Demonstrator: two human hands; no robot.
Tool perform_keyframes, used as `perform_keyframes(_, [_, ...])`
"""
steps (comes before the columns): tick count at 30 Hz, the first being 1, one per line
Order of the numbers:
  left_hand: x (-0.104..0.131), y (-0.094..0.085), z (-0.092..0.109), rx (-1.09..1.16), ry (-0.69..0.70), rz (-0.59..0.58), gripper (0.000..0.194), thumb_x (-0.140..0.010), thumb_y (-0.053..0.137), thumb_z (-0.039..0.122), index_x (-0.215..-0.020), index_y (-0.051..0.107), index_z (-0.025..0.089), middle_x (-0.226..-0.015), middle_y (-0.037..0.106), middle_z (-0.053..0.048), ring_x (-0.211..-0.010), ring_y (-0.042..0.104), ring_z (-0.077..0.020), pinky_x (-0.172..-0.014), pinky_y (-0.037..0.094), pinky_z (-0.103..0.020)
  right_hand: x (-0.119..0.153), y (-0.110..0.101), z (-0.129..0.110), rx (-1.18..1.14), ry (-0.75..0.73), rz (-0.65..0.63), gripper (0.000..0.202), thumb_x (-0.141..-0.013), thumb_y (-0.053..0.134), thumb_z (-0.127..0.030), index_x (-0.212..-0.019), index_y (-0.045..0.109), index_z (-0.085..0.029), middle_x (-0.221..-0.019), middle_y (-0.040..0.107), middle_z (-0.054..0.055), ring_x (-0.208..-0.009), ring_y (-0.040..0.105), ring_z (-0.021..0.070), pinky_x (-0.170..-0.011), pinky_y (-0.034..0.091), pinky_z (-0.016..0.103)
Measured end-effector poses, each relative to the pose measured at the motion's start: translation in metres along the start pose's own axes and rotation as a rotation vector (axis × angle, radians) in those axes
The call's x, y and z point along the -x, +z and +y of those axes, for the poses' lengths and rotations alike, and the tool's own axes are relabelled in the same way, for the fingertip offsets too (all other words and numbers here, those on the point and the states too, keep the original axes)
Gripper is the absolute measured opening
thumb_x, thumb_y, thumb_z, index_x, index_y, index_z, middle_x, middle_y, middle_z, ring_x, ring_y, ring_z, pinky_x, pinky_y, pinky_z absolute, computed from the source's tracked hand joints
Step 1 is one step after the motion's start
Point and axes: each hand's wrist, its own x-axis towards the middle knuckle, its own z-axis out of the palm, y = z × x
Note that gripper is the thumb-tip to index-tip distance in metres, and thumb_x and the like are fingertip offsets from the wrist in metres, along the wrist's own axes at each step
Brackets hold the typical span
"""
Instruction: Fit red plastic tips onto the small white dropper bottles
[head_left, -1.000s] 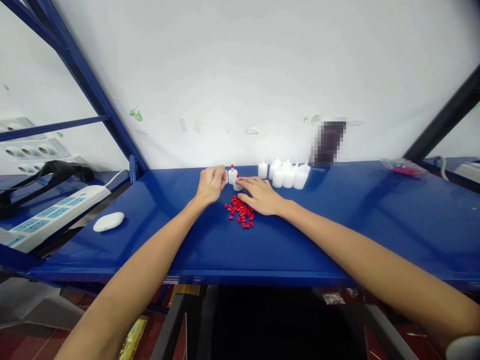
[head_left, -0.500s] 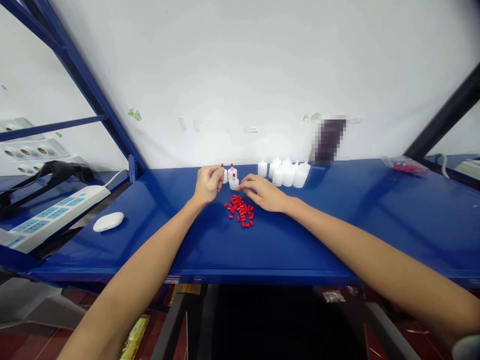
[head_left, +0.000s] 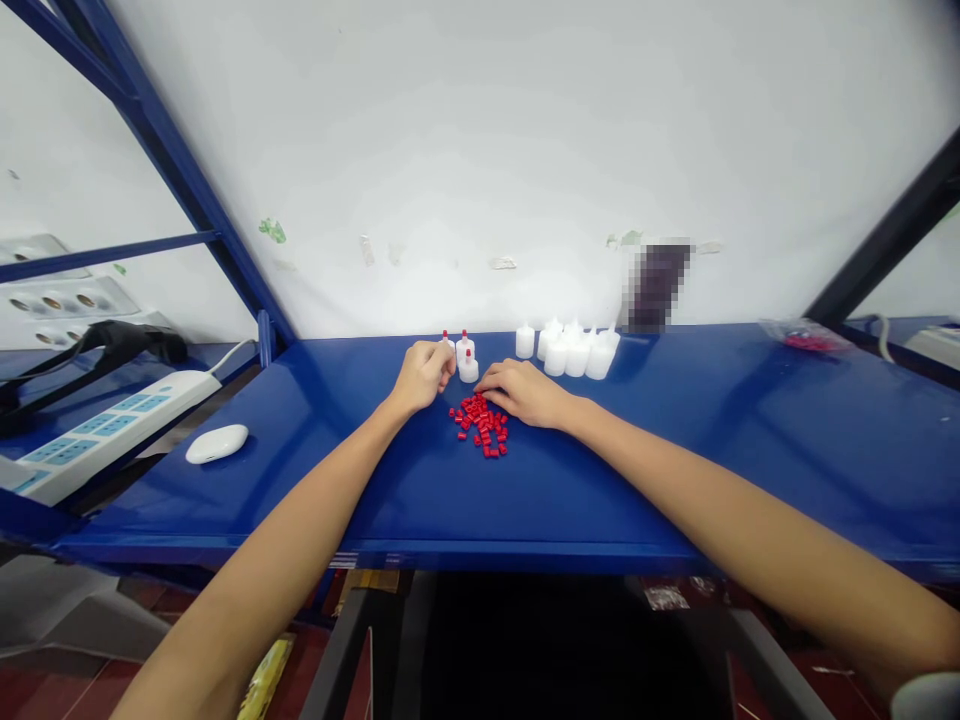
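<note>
My left hand point(head_left: 425, 374), its fingers curled inward, is beside the white bottles with red caps; whatever the fingers may hold is hidden. A small white bottle point(head_left: 468, 371) with a red cap stands upright between my hands. Two more capped bottles show behind it, one a white bottle point(head_left: 465, 350) in plain view and the other partly covered by my left hand. My right hand point(head_left: 525, 391) is bent low, its fingertips drawn together at the top edge of a pile of small red caps point(head_left: 484, 425). Whether a cap is between those fingertips cannot be made out.
Several white bottles point(head_left: 576, 358) without red caps stand grouped at the back right. On the blue table point(head_left: 300, 500) lies a white oval case point(head_left: 217, 444) at left, near a power strip point(head_left: 112, 430). A plastic bag with red contents point(head_left: 808, 340) lies far right.
My right hand has moved from beside the front capped bottle down to the cap pile, its fingers drawing together. My left hand has shifted slightly right and down.
</note>
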Motion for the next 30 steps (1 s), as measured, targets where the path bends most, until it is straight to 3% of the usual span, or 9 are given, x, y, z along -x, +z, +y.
perform_keyframes(4, [0.000,0.003,-0.002,0.052,0.020,-0.066,0.039,-0.085,0.040,0.040,-0.059,0.055,0.015,-0.044,0.048,0.000,-0.039,0.044,-0.0095,-0.046,0.036,-0.022,-0.001,0.002,-0.001,-0.069,0.045,0.085,0.017,-0.090,0.057,-0.019,-0.098,0.072,-0.019,-0.096,0.071,0.008,-0.088,0.062,0.0225,-0.080,0.046,0.036])
perform_keyframes(8, [0.001,0.005,0.002,0.226,0.008,-0.140,0.037,-0.085,0.038,0.045,-0.080,0.059,0.015,-0.051,0.048,0.003,-0.044,0.044,-0.0100,-0.046,0.041,-0.021,-0.004,0.002,-0.010,-0.334,0.126,0.336,0.011,-0.084,0.060,-0.017,-0.091,0.068,-0.018,-0.085,0.071,0.003,-0.077,0.065,0.0173,-0.073,0.048,0.031])
perform_keyframes(12, [0.005,0.010,0.013,0.320,0.012,-0.219,0.029,-0.082,0.040,0.041,-0.099,0.051,0.019,-0.058,0.050,0.004,-0.047,0.047,-0.0119,-0.042,0.042,-0.021,-0.005,-0.001,-0.026,-0.588,0.137,0.534,0.010,-0.084,0.061,-0.022,-0.093,0.064,-0.019,-0.084,0.073,0.002,-0.078,0.068,0.0172,-0.074,0.051,0.032])
perform_keyframes(18, [0.014,0.017,0.022,0.249,0.065,-0.230,0.026,-0.085,0.041,0.035,-0.107,0.045,0.022,-0.060,0.047,0.005,-0.044,0.041,-0.0096,-0.041,0.034,-0.019,-0.005,-0.004,-0.044,-0.726,0.084,0.521,0.009,-0.086,0.060,-0.022,-0.094,0.062,-0.019,-0.083,0.070,0.001,-0.072,0.067,0.0152,-0.070,0.052,0.031])
perform_keyframes(23, [0.016,0.020,0.021,0.209,0.147,-0.217,0.033,-0.076,0.042,0.025,-0.109,0.039,0.022,-0.057,0.048,0.007,-0.043,0.036,-0.0088,-0.045,0.033,-0.020,-0.006,-0.004,-0.045,-0.597,0.070,0.504,0.009,-0.085,0.058,-0.019,-0.093,0.063,-0.020,-0.083,0.066,0.000,-0.068,0.060,0.0126,-0.069,0.049,0.029])
perform_keyframes(27, [0.012,0.015,0.018,0.197,0.181,-0.125,0.035,-0.071,0.040,0.023,-0.105,0.035,0.022,-0.052,0.049,0.009,-0.041,0.040,-0.0098,-0.045,0.034,-0.019,-0.004,-0.005,-0.044,-0.448,0.104,0.594,0.011,-0.082,0.060,-0.019,-0.092,0.060,-0.020,-0.090,0.061,0.001,-0.066,0.056,0.0120,-0.068,0.047,0.030])
perform_keyframes(30, [0.009,0.011,0.016,0.209,0.193,-0.030,0.033,-0.070,0.038,0.024,-0.103,0.035,0.022,-0.047,0.046,0.010,-0.038,0.040,-0.0098,-0.043,0.032,-0.019,0.000,-0.005,-0.046,-0.406,0.079,0.564,0.018,-0.082,0.057,-0.018,-0.099,0.054,-0.021,-0.095,0.063,0.003,-0.076,0.060,0.0159,-0.073,0.048,0.032])
